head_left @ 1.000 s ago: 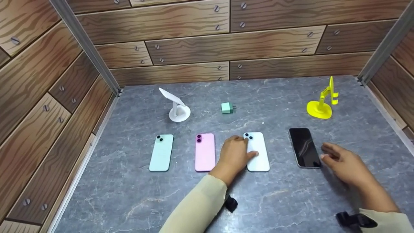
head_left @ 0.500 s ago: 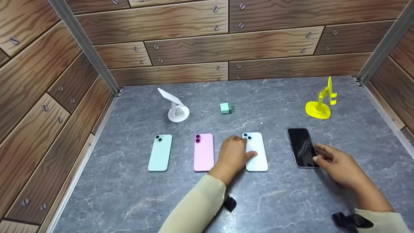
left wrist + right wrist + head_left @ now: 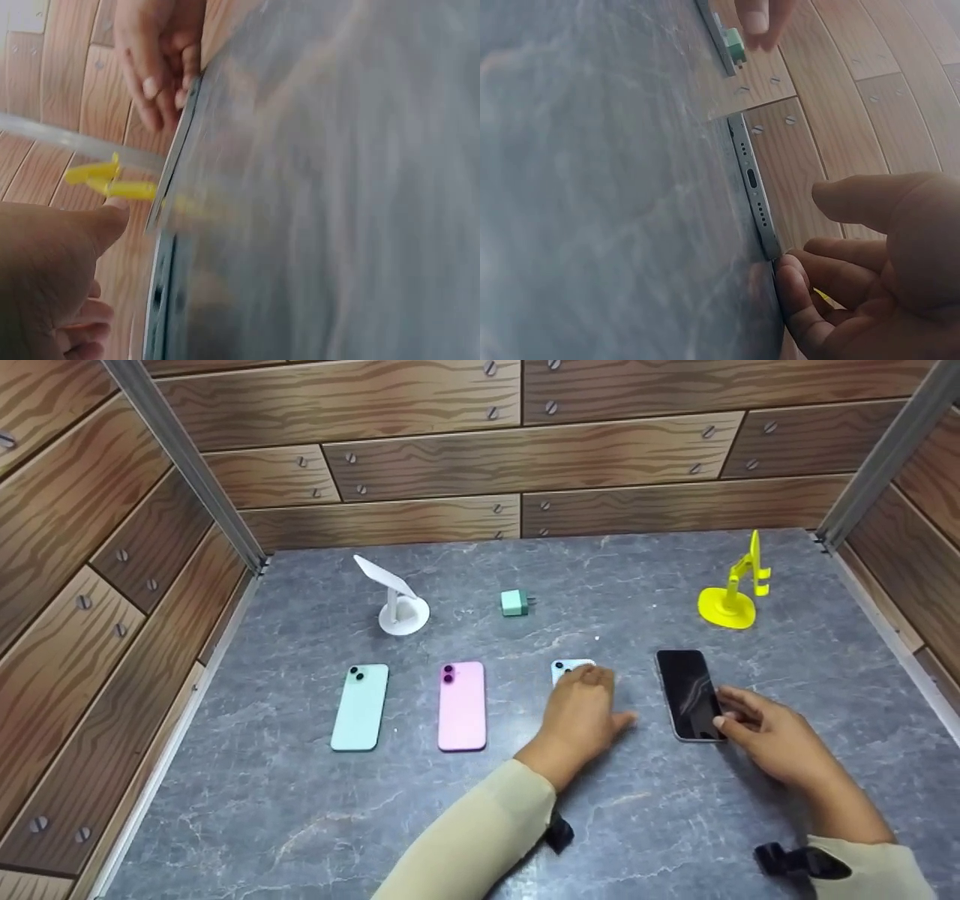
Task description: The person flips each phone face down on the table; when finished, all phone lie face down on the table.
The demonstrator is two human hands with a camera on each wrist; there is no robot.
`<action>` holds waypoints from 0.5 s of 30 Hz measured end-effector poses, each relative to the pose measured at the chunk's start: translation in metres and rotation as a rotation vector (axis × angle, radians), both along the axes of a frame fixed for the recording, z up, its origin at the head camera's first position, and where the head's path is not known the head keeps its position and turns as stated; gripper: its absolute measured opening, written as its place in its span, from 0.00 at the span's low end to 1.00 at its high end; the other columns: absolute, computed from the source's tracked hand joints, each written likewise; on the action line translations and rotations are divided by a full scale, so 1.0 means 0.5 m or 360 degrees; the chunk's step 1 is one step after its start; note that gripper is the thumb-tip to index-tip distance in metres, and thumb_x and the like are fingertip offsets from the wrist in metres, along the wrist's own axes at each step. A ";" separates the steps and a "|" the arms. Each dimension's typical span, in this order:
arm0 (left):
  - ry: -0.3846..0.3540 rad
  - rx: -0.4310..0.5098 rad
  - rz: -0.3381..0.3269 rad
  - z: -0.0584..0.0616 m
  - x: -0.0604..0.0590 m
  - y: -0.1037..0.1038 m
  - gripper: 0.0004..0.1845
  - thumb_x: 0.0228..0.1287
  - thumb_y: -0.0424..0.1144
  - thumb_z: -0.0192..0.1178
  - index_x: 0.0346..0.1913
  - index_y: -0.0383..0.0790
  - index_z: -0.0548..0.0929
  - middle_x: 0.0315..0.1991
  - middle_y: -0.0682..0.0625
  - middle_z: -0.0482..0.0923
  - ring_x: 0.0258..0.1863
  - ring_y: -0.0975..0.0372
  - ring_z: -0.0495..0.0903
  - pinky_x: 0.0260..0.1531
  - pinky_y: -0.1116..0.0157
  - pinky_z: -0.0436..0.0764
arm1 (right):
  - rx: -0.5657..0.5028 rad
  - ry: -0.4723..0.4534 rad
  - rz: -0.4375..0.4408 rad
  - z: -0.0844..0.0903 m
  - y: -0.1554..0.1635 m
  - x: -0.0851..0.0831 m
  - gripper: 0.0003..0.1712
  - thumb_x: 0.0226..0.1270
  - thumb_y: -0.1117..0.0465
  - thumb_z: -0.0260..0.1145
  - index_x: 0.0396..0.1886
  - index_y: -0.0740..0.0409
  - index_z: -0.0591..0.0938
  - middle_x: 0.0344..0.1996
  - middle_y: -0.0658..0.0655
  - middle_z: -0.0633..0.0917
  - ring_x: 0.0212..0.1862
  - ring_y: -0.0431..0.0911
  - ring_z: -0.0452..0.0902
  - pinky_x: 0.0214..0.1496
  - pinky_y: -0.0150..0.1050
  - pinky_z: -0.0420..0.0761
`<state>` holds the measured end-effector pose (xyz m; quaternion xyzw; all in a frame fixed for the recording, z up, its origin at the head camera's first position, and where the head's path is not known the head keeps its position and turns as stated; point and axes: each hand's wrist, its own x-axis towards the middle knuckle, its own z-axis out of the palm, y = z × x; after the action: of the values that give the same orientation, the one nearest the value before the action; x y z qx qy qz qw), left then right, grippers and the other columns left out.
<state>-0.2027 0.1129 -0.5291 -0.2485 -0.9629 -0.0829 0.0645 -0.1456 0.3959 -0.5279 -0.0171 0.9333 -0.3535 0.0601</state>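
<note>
The right hand's fingertips point(image 3: 791, 274) touch the near right corner of the black phone point(image 3: 688, 694), which lies screen up and flat on the grey marble tabletop point(image 3: 315, 825); the thumb hovers apart from the curled fingers, nothing pinched between them. Only the right wrist view shows that corner contact closely, along with the phone's bottom edge with its port and speaker holes, while the head view shows the right hand point(image 3: 772, 739) reaching from the right across the phone's lower edge. The left hand point(image 3: 583, 716) lies over the white phone point(image 3: 570, 669), covering all but its top end with the camera lenses, fingers loosely bent over it and thumb spread to the right on the tabletop; whether the fingers clamp its edges cannot be told. The left wrist view is blurred and adds only the thumb tip point(image 3: 112, 217) beside a phone's edge. Left of the white phone lie the pink phone point(image 3: 461, 706) and the green phone point(image 3: 361, 707), both back up. Behind the row stand a white stand point(image 3: 397, 598), a green charger point(image 3: 514, 603) and a yellow stand point(image 3: 733, 589).
</note>
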 end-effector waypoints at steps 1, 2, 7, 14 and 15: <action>-0.0005 0.0004 -0.0032 -0.001 0.003 0.010 0.38 0.74 0.70 0.63 0.70 0.43 0.82 0.67 0.51 0.86 0.72 0.60 0.79 0.77 0.65 0.71 | -0.0007 0.0006 -0.0001 -0.001 0.000 0.001 0.41 0.86 0.47 0.63 0.84 0.68 0.66 0.76 0.71 0.76 0.69 0.64 0.80 0.51 0.13 0.69; -0.0023 0.0004 -0.0054 -0.003 0.005 0.019 0.39 0.74 0.70 0.63 0.71 0.43 0.81 0.68 0.52 0.85 0.73 0.61 0.78 0.78 0.66 0.71 | -0.0012 0.0013 -0.0002 -0.002 0.000 0.001 0.41 0.86 0.47 0.64 0.83 0.69 0.66 0.76 0.71 0.76 0.68 0.62 0.81 0.52 0.13 0.70; -0.0136 -0.0011 -0.0133 -0.011 0.017 0.067 0.48 0.73 0.73 0.61 0.82 0.41 0.72 0.78 0.51 0.76 0.80 0.61 0.71 0.82 0.66 0.65 | -0.0042 0.0020 -0.0004 0.000 0.000 0.006 0.40 0.86 0.48 0.64 0.83 0.68 0.67 0.76 0.71 0.76 0.68 0.59 0.80 0.53 0.12 0.70; -0.0228 -0.0094 -0.0194 -0.018 0.029 0.113 0.55 0.71 0.78 0.57 0.86 0.40 0.64 0.82 0.52 0.69 0.83 0.61 0.66 0.85 0.68 0.58 | -0.0059 0.0011 -0.0012 0.002 0.000 0.006 0.40 0.86 0.48 0.63 0.83 0.69 0.67 0.76 0.72 0.76 0.67 0.56 0.80 0.53 0.11 0.69; -0.0243 -0.0103 -0.0192 -0.019 0.030 0.117 0.55 0.71 0.78 0.57 0.86 0.40 0.63 0.83 0.52 0.69 0.83 0.62 0.65 0.85 0.68 0.58 | -0.0059 0.0016 -0.0016 0.001 0.001 0.006 0.40 0.86 0.48 0.64 0.83 0.69 0.67 0.76 0.71 0.77 0.66 0.52 0.81 0.53 0.11 0.69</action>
<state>-0.1878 0.1713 -0.5387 -0.3010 -0.9505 -0.0742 -0.0220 -0.1424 0.3965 -0.5273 -0.0153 0.9270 -0.3708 0.0535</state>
